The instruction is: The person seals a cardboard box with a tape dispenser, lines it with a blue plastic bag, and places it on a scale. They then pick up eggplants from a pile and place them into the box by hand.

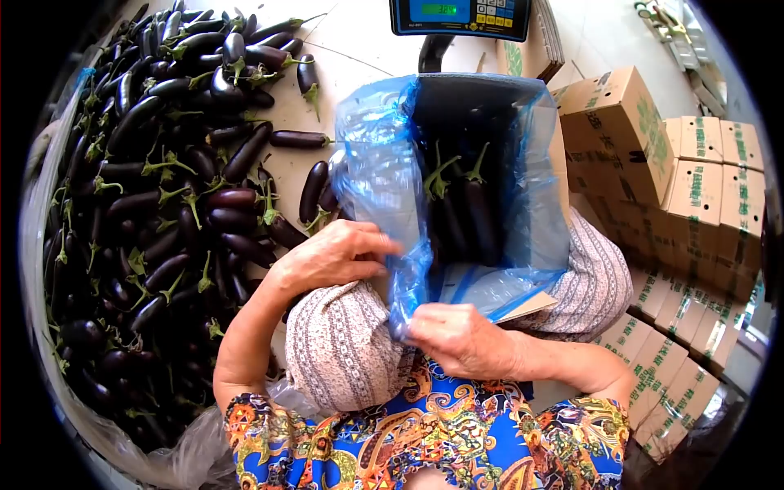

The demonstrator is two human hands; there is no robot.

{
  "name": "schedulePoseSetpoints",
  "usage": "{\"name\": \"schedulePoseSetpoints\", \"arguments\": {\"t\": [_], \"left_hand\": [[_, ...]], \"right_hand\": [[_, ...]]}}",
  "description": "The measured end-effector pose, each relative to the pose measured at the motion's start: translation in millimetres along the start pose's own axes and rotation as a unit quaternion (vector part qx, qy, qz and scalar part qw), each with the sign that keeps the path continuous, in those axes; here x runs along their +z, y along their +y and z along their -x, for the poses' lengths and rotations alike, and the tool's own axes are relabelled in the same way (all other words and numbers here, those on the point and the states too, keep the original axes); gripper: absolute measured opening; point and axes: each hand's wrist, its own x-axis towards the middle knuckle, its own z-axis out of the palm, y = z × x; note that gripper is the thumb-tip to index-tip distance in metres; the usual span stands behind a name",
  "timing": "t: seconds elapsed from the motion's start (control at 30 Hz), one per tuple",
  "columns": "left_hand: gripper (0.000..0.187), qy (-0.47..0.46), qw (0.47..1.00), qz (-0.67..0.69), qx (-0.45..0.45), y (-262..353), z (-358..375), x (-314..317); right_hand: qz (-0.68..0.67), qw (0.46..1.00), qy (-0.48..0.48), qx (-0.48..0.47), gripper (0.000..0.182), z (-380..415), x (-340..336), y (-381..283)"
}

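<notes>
A cardboard box lined with a blue plastic bag stands between my knees. Inside it lie several dark eggplants with green stems, two of them plain to see. My right hand pinches the gathered blue plastic at the box's near left corner. At the box's left side, my left hand touches the edge of the liner, its fingers bent and slightly blurred; whether they grip the plastic is unclear. Left of the box spreads a large heap of eggplants, a few lying loose near the liner.
A scale with a lit display stands beyond the box. Printed cardboard cartons are stacked at the right, with flat cartons below them. Clear plastic sheeting edges the heap at the lower left.
</notes>
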Motion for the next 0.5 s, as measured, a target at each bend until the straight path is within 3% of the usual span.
{"name": "schedulePoseSetpoints", "arguments": {"t": [0.03,0.07,0.2,0.23,0.27,0.37,0.4,0.47,0.5], "left_hand": [[0.030,-0.037,0.996,-0.068,0.037,-13,1,2],[0.018,-0.029,0.999,-0.046,-0.004,-10,-1,2],[0.012,0.013,0.993,0.070,-0.095,-21,32,-15],[0.012,0.033,0.991,0.083,-0.099,-29,41,-12],[0.013,0.039,0.986,0.086,-0.139,-34,49,-8],[0.018,0.061,0.948,0.139,-0.278,-27,51,7],[0.019,0.080,0.944,0.175,-0.270,-31,52,12],[0.026,0.112,0.919,0.264,-0.271,-27,51,14],[0.030,0.103,0.898,0.362,-0.229,-27,50,12]], "right_hand": [[0.000,1.000,-0.015,-0.011,0.020,3,10,1],[0.018,0.999,-0.049,-0.004,0.021,11,12,6],[0.113,0.990,-0.087,-0.020,0.025,40,33,-9],[0.132,0.988,-0.081,-0.001,0.024,49,39,-14],[0.124,0.979,-0.157,0.029,0.023,58,38,-16],[0.082,0.976,-0.186,0.079,0.021,74,28,-5],[0.044,0.973,-0.205,0.099,0.027,77,24,-4],[-0.046,0.985,-0.152,0.067,0.033,76,26,-8],[-0.088,0.987,-0.123,0.050,0.037,74,27,-10]]}}
